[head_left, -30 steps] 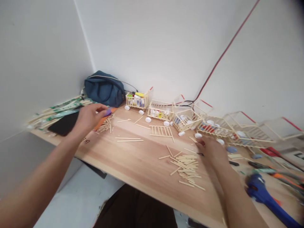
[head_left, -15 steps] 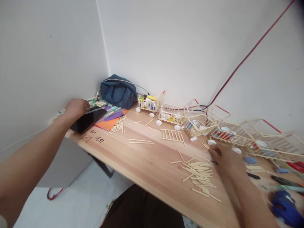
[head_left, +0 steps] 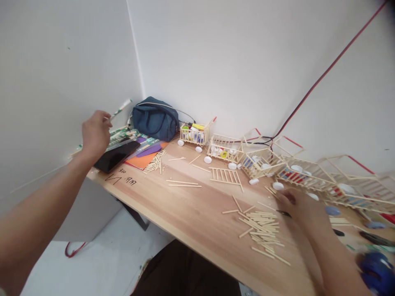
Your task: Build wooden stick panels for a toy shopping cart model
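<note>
My left hand is raised above the table's far left corner, closed on a thin wrapped stick packet that points up and right. Under it lie more green-and-white packets and a black phone. My right hand rests on the wooden table, fingers curled beside a pile of short wooden sticks; whether it holds anything is hidden. A row of small stick-built carts with white bottle-cap wheels runs along the wall.
A dark blue pouch sits in the corner. Orange and purple sheets, a stick ladder panel and loose long sticks lie mid-table. A red cable runs up the wall. A blue tool is at the right edge.
My left hand has lifted from the phone and packets, now holding one packet in the air. My right hand has stayed by the stick pile.
</note>
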A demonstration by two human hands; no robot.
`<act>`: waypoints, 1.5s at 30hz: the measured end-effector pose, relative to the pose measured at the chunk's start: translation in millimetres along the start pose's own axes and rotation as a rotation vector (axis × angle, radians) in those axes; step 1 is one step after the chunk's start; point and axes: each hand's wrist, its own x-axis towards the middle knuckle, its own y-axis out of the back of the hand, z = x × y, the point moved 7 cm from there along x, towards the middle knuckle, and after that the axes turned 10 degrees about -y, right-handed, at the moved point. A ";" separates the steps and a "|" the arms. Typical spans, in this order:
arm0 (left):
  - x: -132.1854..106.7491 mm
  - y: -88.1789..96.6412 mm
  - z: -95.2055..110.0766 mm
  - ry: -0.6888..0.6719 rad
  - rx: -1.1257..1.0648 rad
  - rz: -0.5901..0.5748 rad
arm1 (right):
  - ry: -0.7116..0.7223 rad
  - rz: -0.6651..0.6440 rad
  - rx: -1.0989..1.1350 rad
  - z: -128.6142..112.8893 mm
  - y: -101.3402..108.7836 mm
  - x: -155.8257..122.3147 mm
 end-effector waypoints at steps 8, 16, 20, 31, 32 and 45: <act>-68.0 -65.7 136.0 0.399 -1.397 -0.235 | 0.345 0.134 0.336 -75.4 25.4 -46.6; -152.8 -143.9 285.2 0.646 -1.823 -0.376 | 0.425 -0.493 0.595 -132.2 -20.3 -94.5; -160.0 -152.7 309.0 0.669 -1.851 -0.360 | 0.348 -0.442 0.601 -124.1 -21.0 -86.7; -147.1 -165.1 308.9 0.726 -1.855 -0.418 | 0.440 -0.474 0.473 -123.4 -31.4 -89.2; -143.8 -165.6 308.5 0.734 -1.863 -0.413 | 0.450 -0.507 0.488 -125.3 -31.5 -92.4; -173.4 -160.5 325.3 0.647 -1.883 -0.543 | 0.378 -0.353 0.596 -124.5 -32.5 -97.0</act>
